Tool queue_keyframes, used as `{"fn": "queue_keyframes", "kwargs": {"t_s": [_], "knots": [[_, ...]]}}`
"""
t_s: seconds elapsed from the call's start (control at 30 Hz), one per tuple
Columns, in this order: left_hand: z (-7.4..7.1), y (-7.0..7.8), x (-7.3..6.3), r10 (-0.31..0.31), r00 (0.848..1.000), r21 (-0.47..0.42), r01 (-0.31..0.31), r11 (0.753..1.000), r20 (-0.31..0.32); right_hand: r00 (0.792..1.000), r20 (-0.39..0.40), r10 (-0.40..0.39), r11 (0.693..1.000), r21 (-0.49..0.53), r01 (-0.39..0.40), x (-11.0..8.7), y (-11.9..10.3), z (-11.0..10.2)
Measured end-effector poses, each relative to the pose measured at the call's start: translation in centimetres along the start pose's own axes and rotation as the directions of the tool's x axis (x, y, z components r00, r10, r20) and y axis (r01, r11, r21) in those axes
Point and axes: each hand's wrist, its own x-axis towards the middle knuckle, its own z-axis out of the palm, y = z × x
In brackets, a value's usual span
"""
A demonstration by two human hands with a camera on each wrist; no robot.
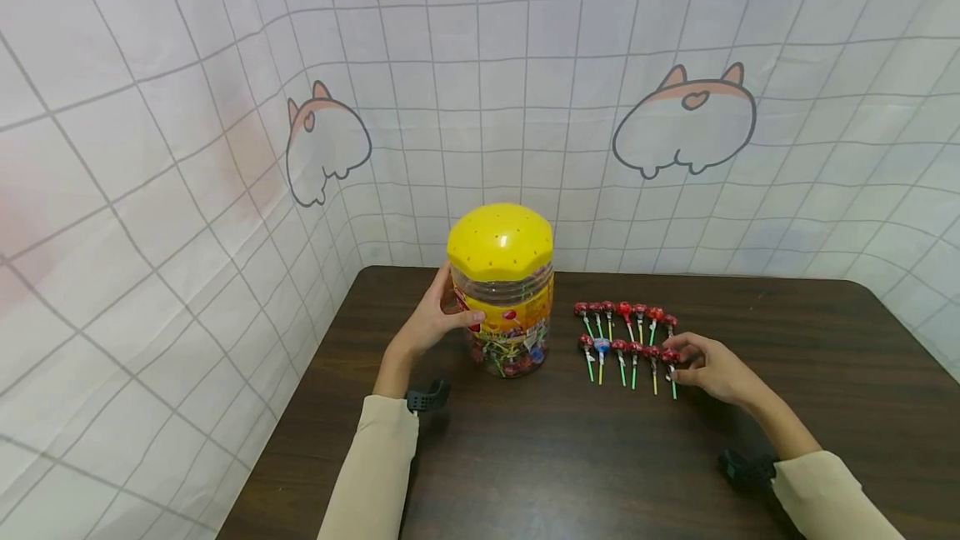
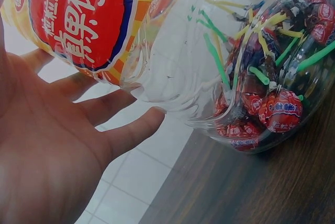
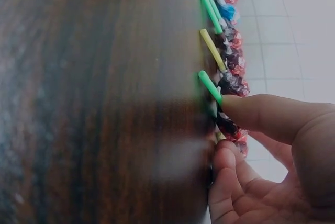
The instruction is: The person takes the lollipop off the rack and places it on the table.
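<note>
A clear plastic jar point(image 1: 513, 336) with a yellow lid point(image 1: 501, 244) and a red and yellow label stands on the table. My left hand point(image 1: 426, 325) holds its left side, thumb across the front and fingers around the side; in the left wrist view, wrapped lollipops point(image 2: 281, 110) lie in the jar's bottom. Right of the jar, lollipops lie in two rows, sticks toward me. At the right end of the front row, my right hand point(image 1: 716, 369) pinches a red-wrapped lollipop point(image 1: 670, 355) with a green stick. In the right wrist view, the thumb partly covers it.
One blue-wrapped lollipop point(image 1: 602, 345) sits among the red ones in the front row. The back row point(image 1: 625, 308) lies just behind. A white grid-patterned cloth point(image 1: 495, 107) hangs behind and left of the dark wooden table point(image 1: 555, 465).
</note>
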Motion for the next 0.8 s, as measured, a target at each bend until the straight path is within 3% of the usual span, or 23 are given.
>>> {"fn": "queue_keyframes", "kwargs": {"t_s": [0.33,0.8], "knots": [[-0.1,-0.1,0.1,-0.004,1.0,-0.01,0.004,1.0,0.002,1.0,0.006,-0.009,1.0,-0.002,0.009,-0.1,-0.1,-0.4],[0.0,-0.1,-0.1,-0.037,0.999,-0.005,0.036,0.999,-0.015,1.0,0.007,0.008,1.0,0.023,-0.008,-0.6,-0.6,-2.8]]}}
